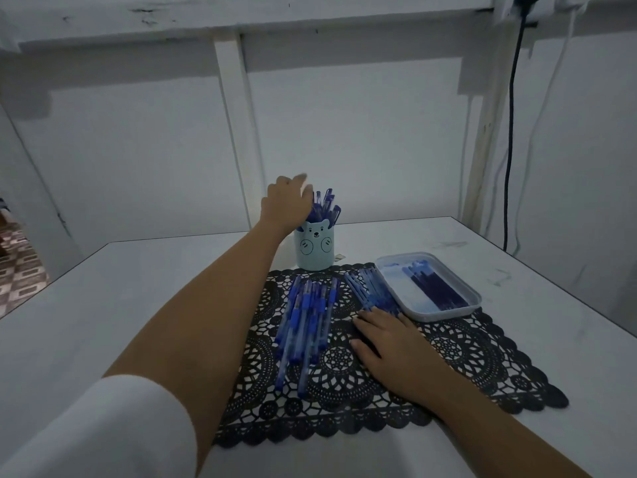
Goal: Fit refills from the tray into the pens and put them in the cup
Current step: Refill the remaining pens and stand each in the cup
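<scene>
Head-cam view down onto a white table (138, 288) w/ a black lace-pattern placemat (465, 357) at centre. At the mat's far edge, centre of frame, stands a pale blue plastic cup with a bear face (314, 248), already holding a bunch of blue capped pens (325, 205), caps up. The left hand (287, 201) is at the cup's mouth, against the pens' tops; its fingers are motion-blurred, so can't tell if they grip a pen or not. The right hand (389, 343) lies flat on the mat, lower centre-right, fingers straight, holding nothing, fingertips touching a loose heap of thin blue sticks (374, 291), too blurred to say what they are. Left of that hand lies a pile of blue clear-barrelled pens (305, 319), roughly parallel, on the mat. At centre-right sits a pale rectangular plastic tray (448, 312), partly on the mat, w/ a row of dark thin refills (434, 286) along its right half. A black cable (510, 132) hangs down the wall, upper right; a white sleeve (103, 426) fills the lower left. Handling, as judged: refills look v. light, thin and somewhat bendy, prob. smooth and apt to roll; best pinched mid-length btwn thumb and forefinger, one at a time, tip kept clear. Pens are light, stiff plastic; hold the barrel near the rubber grip. Cup is crowded and light, so a clumsy push could tip it.
</scene>
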Demonstrator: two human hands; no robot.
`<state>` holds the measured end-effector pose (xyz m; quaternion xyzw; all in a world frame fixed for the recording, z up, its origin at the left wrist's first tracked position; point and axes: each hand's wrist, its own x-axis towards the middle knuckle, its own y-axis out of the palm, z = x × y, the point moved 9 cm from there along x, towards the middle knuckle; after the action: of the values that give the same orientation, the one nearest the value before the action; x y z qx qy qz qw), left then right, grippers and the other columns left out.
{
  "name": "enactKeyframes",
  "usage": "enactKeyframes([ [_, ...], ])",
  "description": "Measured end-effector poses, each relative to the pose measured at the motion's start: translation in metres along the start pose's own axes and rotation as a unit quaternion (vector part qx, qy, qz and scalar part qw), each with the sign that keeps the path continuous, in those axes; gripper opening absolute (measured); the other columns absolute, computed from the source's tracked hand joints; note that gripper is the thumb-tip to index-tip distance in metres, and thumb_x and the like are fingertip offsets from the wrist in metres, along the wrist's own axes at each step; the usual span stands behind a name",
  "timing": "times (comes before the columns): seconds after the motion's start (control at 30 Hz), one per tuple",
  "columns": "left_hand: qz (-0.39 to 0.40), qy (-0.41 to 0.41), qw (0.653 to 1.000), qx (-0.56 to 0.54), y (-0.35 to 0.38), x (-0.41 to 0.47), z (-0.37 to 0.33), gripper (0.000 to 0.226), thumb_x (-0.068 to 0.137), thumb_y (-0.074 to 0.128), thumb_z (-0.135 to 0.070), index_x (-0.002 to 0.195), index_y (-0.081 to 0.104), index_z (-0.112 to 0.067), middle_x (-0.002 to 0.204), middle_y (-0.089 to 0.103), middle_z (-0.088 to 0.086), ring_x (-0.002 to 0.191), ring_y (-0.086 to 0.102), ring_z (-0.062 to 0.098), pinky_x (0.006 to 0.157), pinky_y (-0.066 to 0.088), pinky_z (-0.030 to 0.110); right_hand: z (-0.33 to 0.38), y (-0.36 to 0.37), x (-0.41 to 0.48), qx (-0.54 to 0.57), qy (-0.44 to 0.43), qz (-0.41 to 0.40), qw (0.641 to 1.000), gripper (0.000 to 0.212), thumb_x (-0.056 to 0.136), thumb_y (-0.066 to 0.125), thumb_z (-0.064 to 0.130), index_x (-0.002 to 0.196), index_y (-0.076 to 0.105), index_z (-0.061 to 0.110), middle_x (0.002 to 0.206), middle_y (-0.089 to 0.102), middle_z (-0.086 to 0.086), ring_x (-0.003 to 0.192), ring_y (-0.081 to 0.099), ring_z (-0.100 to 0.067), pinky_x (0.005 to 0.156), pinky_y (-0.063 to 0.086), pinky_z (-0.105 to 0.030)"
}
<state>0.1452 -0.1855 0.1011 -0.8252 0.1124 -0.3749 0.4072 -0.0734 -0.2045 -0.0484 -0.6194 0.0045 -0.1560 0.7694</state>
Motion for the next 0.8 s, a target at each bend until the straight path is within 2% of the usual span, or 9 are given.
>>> enactKeyframes([
  [0.07, -0.052, -0.008, 0.996, -0.071, -0.014, -0.014, 0.002, 0.040, 0.097, 0.035, -0.030, 0.135, 0.042, -0.017, 0.135, 0.041, 0.016, 0.123, 0.039, 0.031, 0.101, 0.033, 0.045, 0.001, -0.001, -0.001, -0.001, 0.001, 0.002, 1.000, 0.047, 0.098, 0.028, 0.041, 0.142, 0.030, 0.023, 0.151, 0.024, 0.009, 0.140, 0.013, -0.007, 0.114, 0.006, -0.034],
  [0.17, -0.083, 0.004, 0.992, -0.099, -0.026, -0.047, 0.007, 0.033, 0.094, 0.041, -0.024, 0.124, 0.051, -0.016, 0.125, 0.049, 0.014, 0.115, 0.045, 0.028, 0.095, 0.039, 0.041, 0.002, -0.002, 0.000, -0.001, -0.002, 0.002, 1.000, 0.047, 0.098, 0.030, 0.039, 0.141, 0.033, 0.021, 0.150, 0.026, 0.007, 0.140, 0.015, -0.009, 0.114, 0.008, -0.037],
  [0.23, -0.041, 0.025, 0.996, -0.072, -0.022, -0.073, 0.011, 0.029, 0.093, 0.042, -0.023, 0.117, 0.056, -0.015, 0.116, 0.055, 0.011, 0.104, 0.051, 0.023, 0.089, 0.043, 0.037, 0.003, -0.001, -0.001, -0.002, -0.003, 0.001, 1.000, 0.046, 0.098, 0.030, 0.039, 0.140, 0.034, 0.021, 0.150, 0.028, 0.007, 0.140, 0.015, -0.009, 0.114, 0.009, -0.038],
  [0.33, 0.080, 0.018, 0.996, -0.032, -0.002, -0.115, 0.022, 0.028, 0.094, 0.042, -0.023, 0.114, 0.058, -0.013, 0.110, 0.062, 0.005, 0.082, 0.057, 0.016, 0.078, 0.050, 0.032, 0.003, -0.002, -0.001, -0.003, -0.003, -0.001, 1.000, 0.046, 0.098, 0.030, 0.039, 0.140, 0.035, 0.021, 0.149, 0.030, 0.007, 0.140, 0.017, -0.009, 0.115, 0.011, -0.039],
  [0.43, 0.152, -0.005, 0.988, 0.022, 0.008, -0.154, 0.034, 0.027, 0.093, 0.042, -0.028, 0.109, 0.061, -0.016, 0.102, 0.065, 0.002, 0.074, 0.058, 0.014, 0.073, 0.052, 0.032, 0.005, -0.003, -0.002, -0.002, -0.002, 0.000, 1.000, 0.046, 0.098, 0.031, 0.039, 0.140, 0.036, 0.019, 0.148, 0.031, 0.005, 0.138, 0.020, -0.010, 0.115, 0.014, -0.040],
  [0.53, 0.178, -0.015, 0.984, 0.024, 0.009, -0.179, 0.038, 0.025, 0.093, 0.043, -0.032, 0.108, 0.060, -0.020, 0.084, 0.061, -0.006, 0.065, 0.056, 0.010, 0.061, 0.047, 0.026, 0.005, -0.003, -0.003, -0.002, -0.002, 0.004, 1.000, 0.047, 0.098, 0.032, 0.039, 0.140, 0.036, 0.019, 0.148, 0.032, 0.005, 0.137, 0.022, -0.011, 0.115, 0.015, -0.040],
  [0.6, 0.188, -0.016, 0.982, 0.030, 0.009, -0.187, 0.037, 0.025, 0.094, 0.044, -0.033, 0.110, 0.057, -0.020, 0.080, 0.055, -0.008, 0.060, 0.049, 0.007, 0.055, 0.040, 0.023, 0.006, -0.003, -0.003, -0.002, 0.000, 0.007, 1.000, 0.047, 0.098, 0.032, 0.039, 0.140, 0.035, 0.019, 0.148, 0.032, 0.004, 0.137, 0.023, -0.011, 0.114, 0.014, -0.040],
  [0.8, 0.191, -0.035, 0.980, 0.033, 0.011, -0.189, 0.036, 0.021, 0.095, 0.042, -0.032, 0.104, 0.053, -0.017, 0.078, 0.051, -0.007, 0.062, 0.044, 0.006, 0.053, 0.033, 0.024, 0.004, -0.003, -0.003, 0.003, 0.002, 0.005, 1.000, 0.046, 0.098, 0.033, 0.038, 0.139, 0.037, 0.019, 0.147, 0.034, 0.003, 0.137, 0.025, -0.011, 0.115, 0.015, -0.041],
])
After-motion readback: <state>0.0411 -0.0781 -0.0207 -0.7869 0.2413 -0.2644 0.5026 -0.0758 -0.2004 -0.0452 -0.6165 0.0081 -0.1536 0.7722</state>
